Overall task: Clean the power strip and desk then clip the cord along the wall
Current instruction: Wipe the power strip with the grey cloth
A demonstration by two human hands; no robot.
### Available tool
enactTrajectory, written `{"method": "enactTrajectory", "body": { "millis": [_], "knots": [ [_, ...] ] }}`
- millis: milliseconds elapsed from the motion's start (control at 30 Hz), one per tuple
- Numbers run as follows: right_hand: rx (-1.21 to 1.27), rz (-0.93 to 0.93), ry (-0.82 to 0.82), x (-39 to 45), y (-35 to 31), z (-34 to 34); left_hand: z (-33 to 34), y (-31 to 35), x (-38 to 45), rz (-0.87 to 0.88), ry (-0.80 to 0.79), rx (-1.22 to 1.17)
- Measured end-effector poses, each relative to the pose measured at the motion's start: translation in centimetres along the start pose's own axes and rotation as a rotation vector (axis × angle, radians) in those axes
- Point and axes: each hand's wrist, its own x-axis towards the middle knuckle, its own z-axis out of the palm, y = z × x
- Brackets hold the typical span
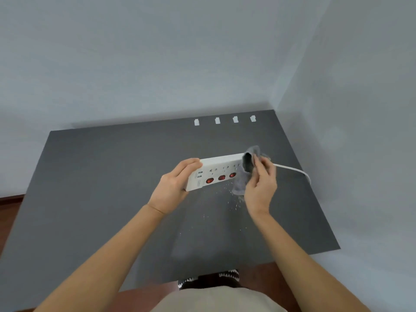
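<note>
The power strip (pixel 213 174) is held above the middle of the grey bench (pixel 94 188) by the left hand (pixel 173 188), its grip closed on one end, while a grey cloth (pixel 244 174) is pinched in the right hand (pixel 261 185) against the cord end. Wiping seems underway: crumbs (pixel 234 203) are left on the bench, and the cord (pixel 295 171) is not yet fixed in the four clips (pixel 225 120) along the far edge, in a corner of pale walls.

one power strip (pixel 216 172) with three red switches (pixel 221 177), one grey cloth (pixel 244 174), four wall clips (pixel 217 120), two hands (pixel 173 188)
</note>
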Motion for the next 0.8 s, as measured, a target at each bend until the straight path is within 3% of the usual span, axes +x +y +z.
{"method": "enactTrajectory", "body": {
  "millis": [67, 167, 233, 300, 433, 467, 567, 600, 733, 800],
  "knots": [
    [-0.021, -0.183, -0.19, -1.5, -0.3, 0.8, 0.1, 0.6, 0.4, 0.002, 0.009, -0.021],
    [-0.046, 0.135, -0.159, -1.4, 1.3, 0.4, -0.3, 0.7, 0.7, -0.052, 0.05, -0.082],
    [-0.015, 0.192, -0.027, -0.1, 0.9, -0.5, -0.8, 0.7, 1.0, -0.072, 0.052, -0.101],
    [0.041, 0.084, 0.043, 1.1, -1.6, -0.3, -0.7, 1.1, 1.4, -0.067, 0.03, -0.103],
    [-0.021, -0.35, -0.259, 0.5, -3.1, 2.0, 0.2, 2.1, 1.2, -0.227, 0.016, -0.287],
    [-0.068, -0.328, -0.292, 1.3, -1.8, 2.0, 0.2, 2.2, 0.9, -0.281, 0.039, -0.333],
    [-0.04, 0.121, -0.185, 3.1, 0.4, 1.7, 0.4, 2.7, 0.5, -0.434, 0.061, -0.456],
    [-0.025, 0.096, -0.201, 2.4, -0.4, 1.8, 0.5, 3.0, 0.6, -0.481, 0.057, -0.513],
    [-0.01, -0.316, -0.434, -1.0, -2.5, 2.9, 0.4, 3.4, 0.8, -0.586, 0.053, -0.599],
    [-0.126, -0.187, -0.366, 0.9, -0.1, 3.1, 0.0, 3.5, 0.4, -0.622, 0.03, -0.616]
  ]
}}
